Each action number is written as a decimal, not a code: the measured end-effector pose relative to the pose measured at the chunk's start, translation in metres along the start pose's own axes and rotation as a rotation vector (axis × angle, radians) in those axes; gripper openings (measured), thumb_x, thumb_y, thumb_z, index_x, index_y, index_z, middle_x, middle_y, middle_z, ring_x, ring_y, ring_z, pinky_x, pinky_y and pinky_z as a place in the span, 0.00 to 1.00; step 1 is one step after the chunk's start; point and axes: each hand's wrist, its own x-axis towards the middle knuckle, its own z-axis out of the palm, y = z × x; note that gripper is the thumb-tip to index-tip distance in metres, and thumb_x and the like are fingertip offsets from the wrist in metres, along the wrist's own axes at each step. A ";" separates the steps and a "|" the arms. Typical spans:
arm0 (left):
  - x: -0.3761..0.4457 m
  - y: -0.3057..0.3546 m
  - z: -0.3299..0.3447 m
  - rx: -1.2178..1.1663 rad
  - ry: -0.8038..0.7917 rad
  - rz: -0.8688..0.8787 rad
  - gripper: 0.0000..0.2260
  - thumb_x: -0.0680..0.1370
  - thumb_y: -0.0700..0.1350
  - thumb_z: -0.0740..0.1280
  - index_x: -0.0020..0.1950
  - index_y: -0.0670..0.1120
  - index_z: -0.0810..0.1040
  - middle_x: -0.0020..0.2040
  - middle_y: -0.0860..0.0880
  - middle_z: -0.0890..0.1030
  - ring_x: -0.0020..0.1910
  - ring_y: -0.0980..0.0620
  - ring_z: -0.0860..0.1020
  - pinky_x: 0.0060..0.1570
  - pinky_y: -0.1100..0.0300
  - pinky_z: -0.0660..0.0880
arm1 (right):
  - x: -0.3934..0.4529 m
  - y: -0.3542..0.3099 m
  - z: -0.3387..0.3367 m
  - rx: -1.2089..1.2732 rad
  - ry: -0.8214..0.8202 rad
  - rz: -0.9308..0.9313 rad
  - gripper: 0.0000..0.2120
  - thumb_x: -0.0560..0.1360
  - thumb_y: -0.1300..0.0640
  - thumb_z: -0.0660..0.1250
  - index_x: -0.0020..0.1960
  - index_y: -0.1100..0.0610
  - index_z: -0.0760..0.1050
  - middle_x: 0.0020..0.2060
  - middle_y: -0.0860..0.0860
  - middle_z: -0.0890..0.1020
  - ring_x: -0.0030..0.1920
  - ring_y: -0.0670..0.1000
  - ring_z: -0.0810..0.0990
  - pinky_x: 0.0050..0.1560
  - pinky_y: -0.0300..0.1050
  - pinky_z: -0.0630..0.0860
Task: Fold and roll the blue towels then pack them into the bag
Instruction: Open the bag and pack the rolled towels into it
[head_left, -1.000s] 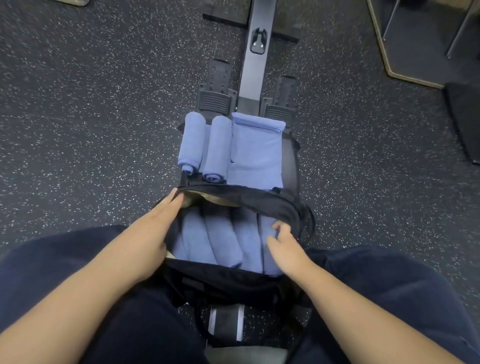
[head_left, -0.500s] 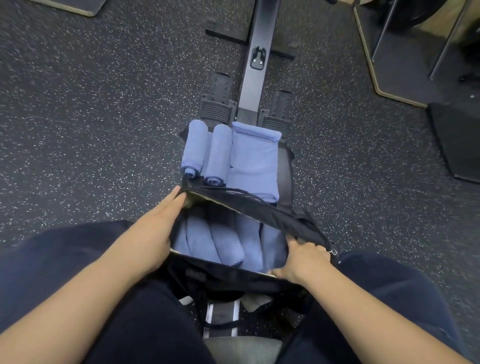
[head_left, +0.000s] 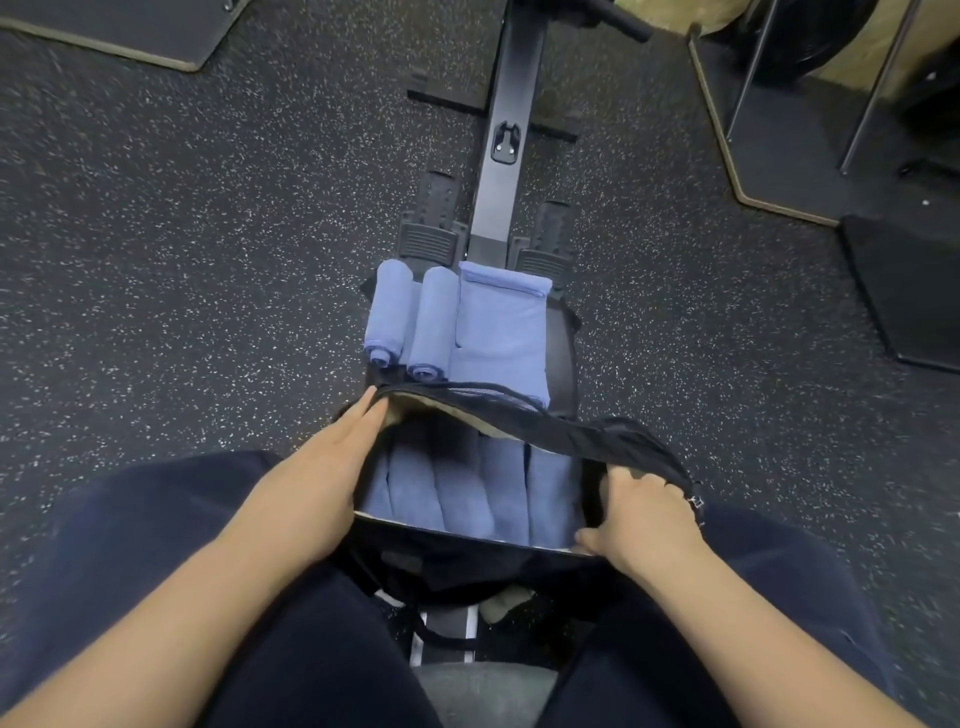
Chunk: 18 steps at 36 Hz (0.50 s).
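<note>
The bag (head_left: 519, 561) sits open between the knees at 6 o'clock, rolled towels (head_left: 478, 493) packed inside — left hand (head_left: 317, 478) flat against its left rim, right hand (head_left: 641, 514) gripping the right rim. At 12 o'clock, a folded towel (head_left: 501, 332), then two rolls (head_left: 413, 317).

Six rolled towels (head_left: 462, 493), one folded towel (head_left: 501, 338), one bag (head_left: 571, 431)

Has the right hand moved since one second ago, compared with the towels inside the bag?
Yes. The right hand went rightward, off the packed towels, and now grips the right end of the bag opening.
</note>
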 end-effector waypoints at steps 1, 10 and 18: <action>0.000 0.000 0.000 -0.004 -0.002 -0.007 0.42 0.72 0.28 0.55 0.78 0.55 0.40 0.71 0.66 0.37 0.76 0.60 0.51 0.67 0.69 0.54 | 0.000 -0.002 0.001 0.000 0.033 -0.018 0.33 0.71 0.39 0.68 0.68 0.54 0.60 0.63 0.58 0.72 0.63 0.59 0.72 0.62 0.50 0.68; 0.008 -0.001 0.002 -0.023 -0.009 -0.047 0.41 0.74 0.32 0.57 0.78 0.59 0.43 0.70 0.69 0.38 0.75 0.62 0.53 0.66 0.65 0.61 | -0.003 -0.015 -0.010 0.079 0.232 -0.274 0.38 0.74 0.43 0.65 0.76 0.45 0.46 0.65 0.52 0.65 0.64 0.57 0.67 0.56 0.49 0.71; 0.013 -0.003 0.001 -0.056 -0.029 -0.067 0.43 0.71 0.31 0.57 0.77 0.61 0.42 0.67 0.73 0.36 0.72 0.69 0.50 0.66 0.70 0.57 | 0.024 -0.060 -0.038 0.421 0.624 -0.575 0.17 0.72 0.48 0.60 0.54 0.54 0.79 0.44 0.53 0.77 0.46 0.58 0.76 0.46 0.50 0.76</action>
